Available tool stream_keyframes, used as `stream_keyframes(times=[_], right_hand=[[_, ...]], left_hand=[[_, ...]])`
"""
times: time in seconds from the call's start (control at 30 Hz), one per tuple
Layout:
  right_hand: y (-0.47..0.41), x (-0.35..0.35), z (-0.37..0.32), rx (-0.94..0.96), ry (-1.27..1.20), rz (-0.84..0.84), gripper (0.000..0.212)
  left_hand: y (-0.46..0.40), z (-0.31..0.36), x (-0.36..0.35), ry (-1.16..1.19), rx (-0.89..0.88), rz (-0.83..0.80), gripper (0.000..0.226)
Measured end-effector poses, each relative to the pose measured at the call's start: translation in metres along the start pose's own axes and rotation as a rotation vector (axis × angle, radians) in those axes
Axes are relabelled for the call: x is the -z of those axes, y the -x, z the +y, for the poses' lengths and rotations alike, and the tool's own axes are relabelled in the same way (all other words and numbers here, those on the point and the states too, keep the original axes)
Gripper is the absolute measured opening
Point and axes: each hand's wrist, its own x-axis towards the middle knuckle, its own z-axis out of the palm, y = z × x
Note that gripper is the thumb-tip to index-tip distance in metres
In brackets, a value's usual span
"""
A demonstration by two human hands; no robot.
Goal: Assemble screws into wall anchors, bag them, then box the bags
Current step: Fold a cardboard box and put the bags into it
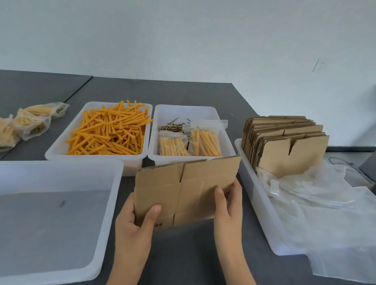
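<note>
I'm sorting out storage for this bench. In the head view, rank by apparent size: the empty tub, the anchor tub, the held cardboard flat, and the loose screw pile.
1. Empty tub, though nearness to the camera inflates it.
2. Anchor tub and cardboard flat: too close to rank.
3. Screw pile.

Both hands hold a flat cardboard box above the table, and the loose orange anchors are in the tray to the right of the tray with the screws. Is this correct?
Not quite. In the head view the loose orange anchors fill the tray to the left of the tray with the screws, not to the right. The rest is right: left hand and right hand hold the flat cardboard box.
</note>
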Motion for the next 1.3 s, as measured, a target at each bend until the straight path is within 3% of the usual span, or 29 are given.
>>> stream_keyframes(times=[0.17,0.4,0.5,0.6,0.73,0.87,1.07,1.3], right_hand=[[0.006,-0.002,0.014,0.043,-0.07,0.029,0.037],[0.014,-0.011,0.012,0.158,-0.037,-0.012,0.037],[0.017,-0.016,0.017,0.189,-0.011,-0.05,0.054],[0.019,-0.017,0.016,0.246,-0.005,-0.033,0.053],[0.023,-0.014,0.012,0.356,-0.04,0.007,0.044],[0.023,-0.015,0.008,0.365,-0.04,-0.064,0.056],[0.022,-0.014,0.012,0.413,-0.035,-0.097,0.068],[0.021,-0.01,0.02,0.37,-0.103,-0.071,0.05]], left_hand=[[-0.004,0.001,-0.002,-0.108,-0.1,-0.034,0.079],[-0.002,0.001,-0.007,-0.024,-0.275,-0.133,0.124],[0.002,0.006,-0.011,-0.009,-0.34,-0.161,0.123],[0.003,0.003,-0.01,0.016,-0.383,-0.116,0.114],[0.002,0.001,-0.005,0.02,-0.423,-0.084,0.087],[0.001,0.003,-0.005,0.0,-0.473,-0.073,0.065],[0.001,-0.001,-0.004,0.007,-0.49,-0.053,0.061],[0.005,-0.001,-0.003,-0.012,-0.5,-0.061,0.062]])
